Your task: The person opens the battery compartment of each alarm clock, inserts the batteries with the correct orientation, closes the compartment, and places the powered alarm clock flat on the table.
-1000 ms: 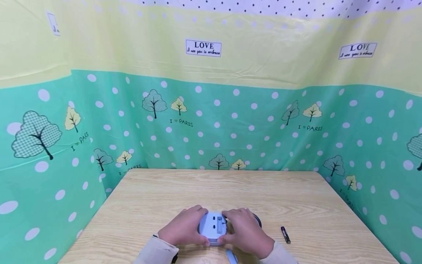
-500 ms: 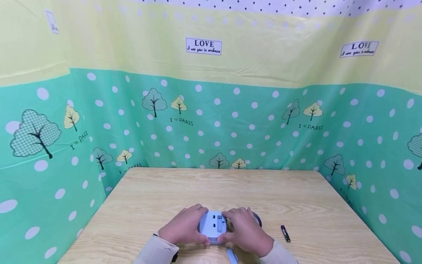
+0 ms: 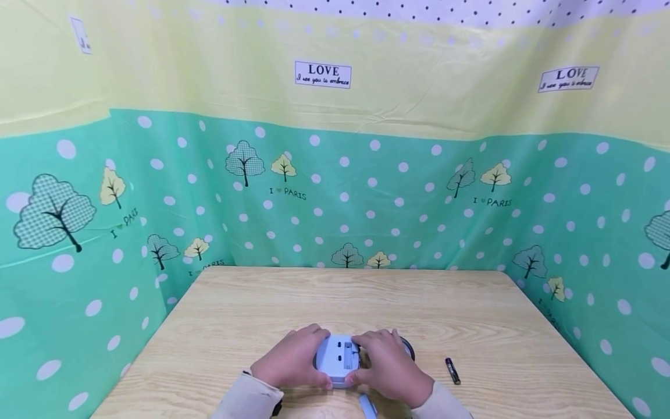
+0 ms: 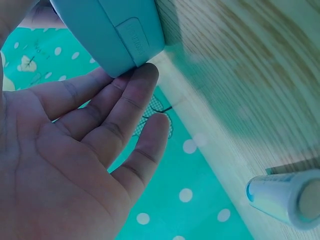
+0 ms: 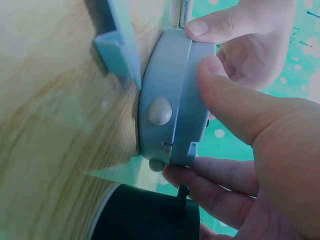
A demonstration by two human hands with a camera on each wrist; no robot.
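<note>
Where the head view looks down, a round, light-blue plastic device sits at the near part of the wood-grained surface, its open compartment facing up; whether anything lies inside is too small to tell. Both hands grip it, the left hand on one side and the right hand on the other. Near the right wrist lies a slim light-blue plastic piece, with a small dark cylindrical battery farther right. From the left wrist, the fingertips touch the device's edge, and a pale cylindrical object stays well apart from them. From the right wrist, the thumb presses the device's side, fingers curl against its lower edge, and a dark cylindrical object is just beside them. The step in hand seems to be steadying the device; handling the battery next would call for freeing one hand.
</note>
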